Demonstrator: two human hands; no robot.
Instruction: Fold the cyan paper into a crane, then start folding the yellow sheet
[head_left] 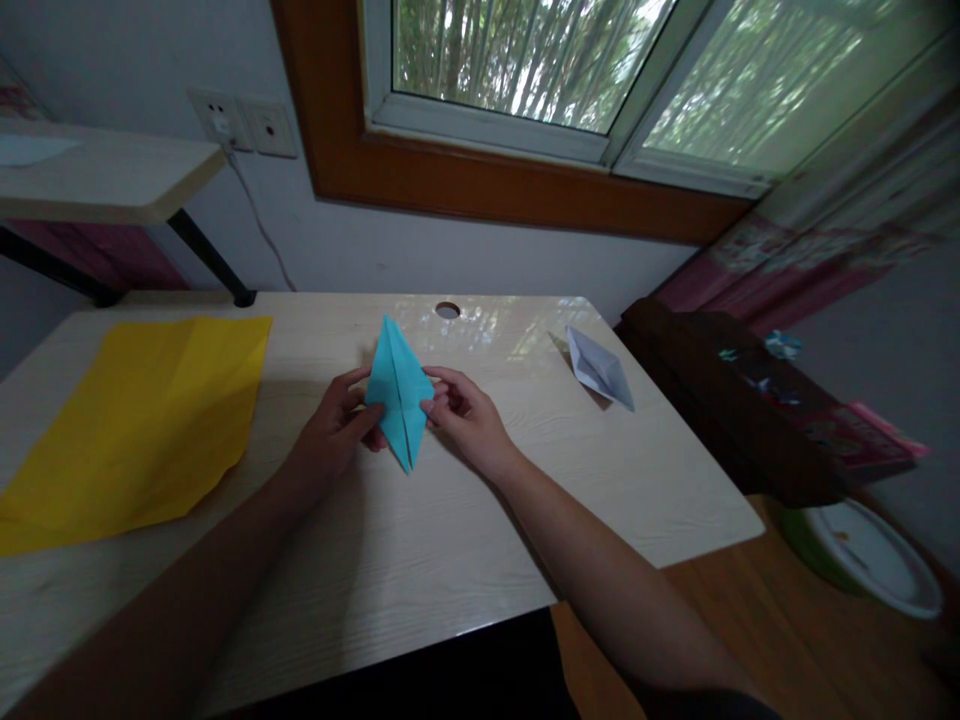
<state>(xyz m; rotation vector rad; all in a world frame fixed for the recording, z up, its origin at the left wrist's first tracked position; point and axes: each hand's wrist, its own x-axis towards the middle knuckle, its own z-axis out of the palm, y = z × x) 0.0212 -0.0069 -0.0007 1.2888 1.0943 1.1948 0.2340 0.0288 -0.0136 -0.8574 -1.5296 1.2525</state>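
Head view, only cam: person holds a blue folded paper [398, 392] w/ both hands, approx. upright over the desk [420, 540], long kite/diamond shape w/ centre crease, top point away from the fingers, bottom point just below them. Left hand [335, 432]: thumb and fingers pinched together on the paper's left edge. Right hand [469, 420]: fingertips [433, 402] clamped on the right edge, thumb side; the other fingers curl behind, contact there can't be told. Judged step: mid-fold, a narrowing or flap-lift stage on an origami base, both sides held symmetric. Next move likely calls for keeping the centre crease aligned between the two pinches while a flap is brought over, then pressing flat on the desk. Well left of the left fingers: yellow sheet [142, 420], flat, creased. Right of the right fingers, apart: white folded paper piece [598, 368]. Beyond the top point: cable hole [447, 310].
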